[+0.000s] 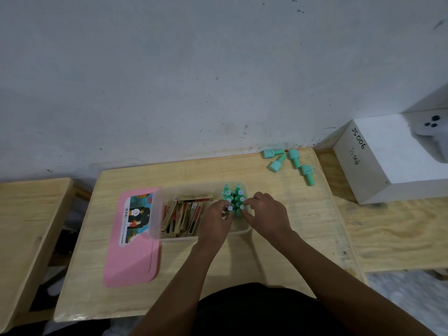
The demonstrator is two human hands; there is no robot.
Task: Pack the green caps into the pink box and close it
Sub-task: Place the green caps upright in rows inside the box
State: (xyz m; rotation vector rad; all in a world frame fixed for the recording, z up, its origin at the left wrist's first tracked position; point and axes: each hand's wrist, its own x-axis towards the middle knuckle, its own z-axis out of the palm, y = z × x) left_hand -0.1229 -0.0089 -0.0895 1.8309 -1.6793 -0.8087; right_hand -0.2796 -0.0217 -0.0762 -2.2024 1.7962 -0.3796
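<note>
A: Left hand (217, 220) status?
B: Inside the box (155, 214), fingers curled around the top of an upright green cap (229, 208) at the near left of the standing group. Whether it is a firm grasp cannot be told.
A: Right hand (265, 212)?
B: Just beside the group, fingertips (244, 203) touching the near right cap (242, 207). Loose, not clenched.
A: Cap locations?
B: Standing caps (233, 195) occupy the box's right end in two rows. Four loose caps (289, 162) lie on their sides at the table's (242, 263) far right corner, well apart from the box.
A: Obstructions?
B: Gold and red cartons (183, 218) fill the box's left and middle section, beside the caps. The pink lid (132, 260) lies flat to the left, its edge under the box. A white carton (392, 161) marked JS006 sits on the adjoining surface to the right.
</note>
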